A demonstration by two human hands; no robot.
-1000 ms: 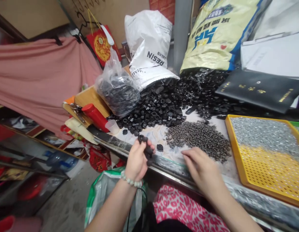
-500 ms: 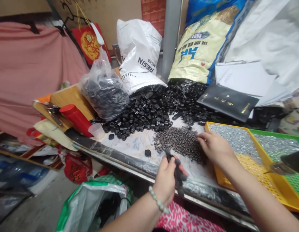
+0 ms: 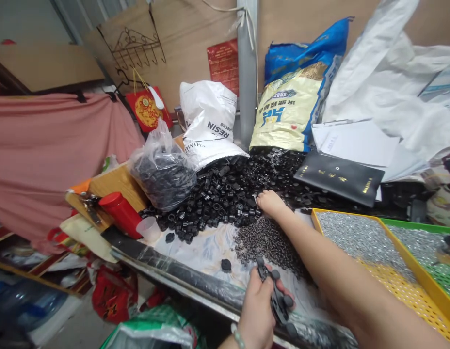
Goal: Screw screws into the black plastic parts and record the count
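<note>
Nearest, the left hand (image 3: 259, 305) clutches black plastic parts (image 3: 280, 304) before the metal bits (image 3: 263, 242). Tabletop (image 3: 201, 252) shows left of the bits, a yellow tray (image 3: 416, 269) right. Behind them, the right hand (image 3: 271, 203), grip unclear, is beside black rings (image 3: 219, 208); farther, a white sack (image 3: 210, 114) and wall (image 3: 188, 48).

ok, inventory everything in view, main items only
Held parts: several, black, front edge
Loose parts: many, black, mid-bench
Tiny pieces: many, dark, heaped nearer front
Trays: 2, yellow and green, right
Clear bag: 1, transparent, left
RESIN sack: 1, white, rear
Printed sack: 1, yellow-blue, rear
Folder: 1, black, right rear
Container: 1, red, left
Cup: 1, translucent, beside container
Curtain: 1, pink, far left
Left hand: 1, front, holding parts
Right hand: 1, by loose parts
</note>
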